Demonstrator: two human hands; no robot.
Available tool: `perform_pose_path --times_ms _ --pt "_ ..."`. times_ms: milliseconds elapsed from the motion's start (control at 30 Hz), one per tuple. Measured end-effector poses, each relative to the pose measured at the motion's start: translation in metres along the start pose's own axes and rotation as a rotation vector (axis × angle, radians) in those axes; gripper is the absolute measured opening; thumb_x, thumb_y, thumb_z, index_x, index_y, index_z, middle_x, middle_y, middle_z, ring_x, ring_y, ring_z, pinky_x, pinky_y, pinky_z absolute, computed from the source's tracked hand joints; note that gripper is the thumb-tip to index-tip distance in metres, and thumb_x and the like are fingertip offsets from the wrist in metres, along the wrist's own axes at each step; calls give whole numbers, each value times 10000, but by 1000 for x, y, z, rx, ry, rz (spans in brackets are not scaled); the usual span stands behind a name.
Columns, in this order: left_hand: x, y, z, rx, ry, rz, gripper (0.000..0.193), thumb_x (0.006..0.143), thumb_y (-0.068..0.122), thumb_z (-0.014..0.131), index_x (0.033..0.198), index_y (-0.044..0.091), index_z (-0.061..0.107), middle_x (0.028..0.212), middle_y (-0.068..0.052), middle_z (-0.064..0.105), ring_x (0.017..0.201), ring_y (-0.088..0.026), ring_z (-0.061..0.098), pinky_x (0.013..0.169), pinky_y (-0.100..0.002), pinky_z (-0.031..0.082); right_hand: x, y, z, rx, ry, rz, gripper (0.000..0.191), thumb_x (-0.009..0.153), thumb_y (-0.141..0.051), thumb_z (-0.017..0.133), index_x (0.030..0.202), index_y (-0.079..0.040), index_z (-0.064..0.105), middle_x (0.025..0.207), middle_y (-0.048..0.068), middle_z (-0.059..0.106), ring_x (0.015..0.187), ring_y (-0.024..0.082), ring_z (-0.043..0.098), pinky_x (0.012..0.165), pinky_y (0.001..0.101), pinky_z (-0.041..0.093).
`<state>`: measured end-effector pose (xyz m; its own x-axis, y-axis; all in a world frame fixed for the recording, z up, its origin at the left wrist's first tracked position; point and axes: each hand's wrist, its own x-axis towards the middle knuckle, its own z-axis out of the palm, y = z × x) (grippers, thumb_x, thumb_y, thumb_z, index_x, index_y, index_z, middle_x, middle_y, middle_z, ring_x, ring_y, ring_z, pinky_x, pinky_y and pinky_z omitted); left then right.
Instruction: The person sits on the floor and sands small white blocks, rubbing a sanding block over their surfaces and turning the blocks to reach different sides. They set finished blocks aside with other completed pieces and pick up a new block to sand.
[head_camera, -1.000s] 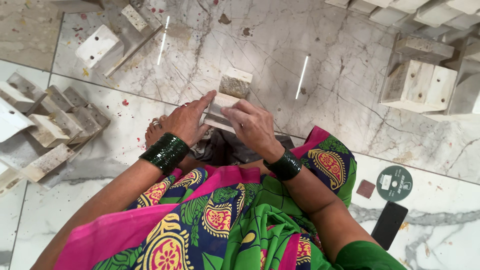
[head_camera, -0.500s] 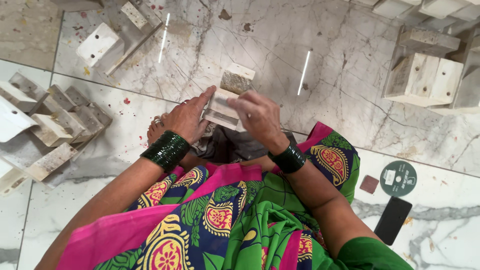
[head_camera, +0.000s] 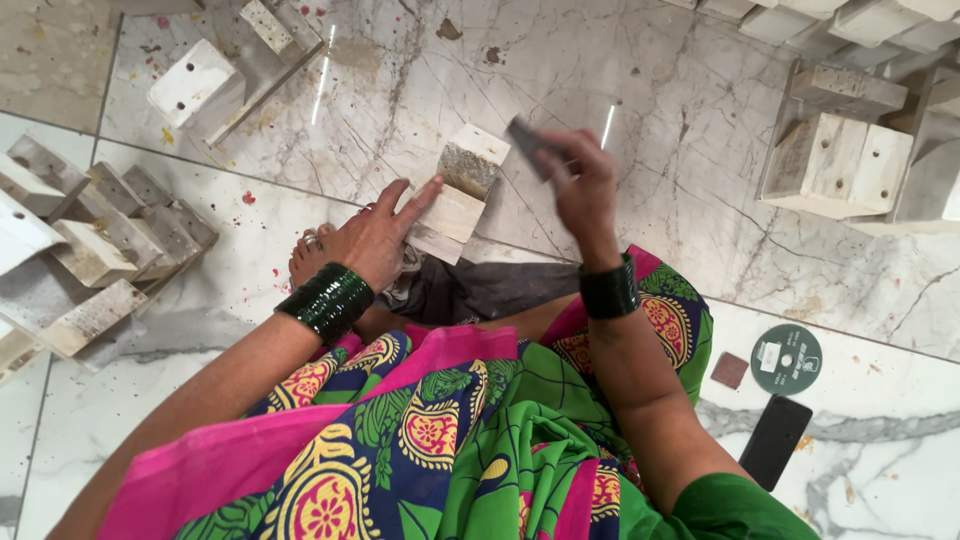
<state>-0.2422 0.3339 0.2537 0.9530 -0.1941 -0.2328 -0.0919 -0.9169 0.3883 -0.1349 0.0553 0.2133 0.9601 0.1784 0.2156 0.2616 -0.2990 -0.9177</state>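
A pale wooden block (head_camera: 462, 190) with a rough grey end face rests on a dark cloth (head_camera: 480, 290) over my lap, at the centre of the head view. My left hand (head_camera: 375, 235) presses flat against the block's left side, fingers spread along it. Raised just right of the block, my right hand (head_camera: 580, 180) pinches a small dark sheet of sandpaper (head_camera: 530, 148), clear of the wood. Both wrists wear dark green bangles.
A heap of several wooden pieces (head_camera: 95, 245) lies at the left, another block (head_camera: 195, 90) at the top left. Assembled wooden blocks (head_camera: 840, 160) stand at the right. A green disc (head_camera: 787, 358), a small brown square (head_camera: 729, 370) and a black phone (head_camera: 775, 440) lie on the marble floor.
My right hand has lifted off the block and moved up and right with the sandpaper. The left hand stays pressed on the block.
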Motion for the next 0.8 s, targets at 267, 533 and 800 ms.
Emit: perform_pose_path --times_ms 267,533,800 --pt "2 -5 15 317 92 325 833 823 13 537 1581 267 306 1672 -93 310 1452 -261 397 1097 -459 397 18 37 19 64 63 106 321 972 -21 704 1291 -57 696 1091 41 673 974 134 696 824 245 591" --pt "-2 -16 18 306 20 406 596 883 94 538 1453 256 480 1570 -37 417 1502 -231 364 1150 -442 362 4 48 46 -55 -156 149 284 899 -23 682 1175 -55 742 1077 122 695 937 220 709 823 325 577" --pt "-8 -29 14 300 -19 342 630 856 102 506 1458 287 483 1588 -82 382 1416 -317 425 1099 -462 400 7 59 61 -187 -93 117 262 868 -80 733 1127 -49 753 1068 140 713 945 272 703 846 362 566"
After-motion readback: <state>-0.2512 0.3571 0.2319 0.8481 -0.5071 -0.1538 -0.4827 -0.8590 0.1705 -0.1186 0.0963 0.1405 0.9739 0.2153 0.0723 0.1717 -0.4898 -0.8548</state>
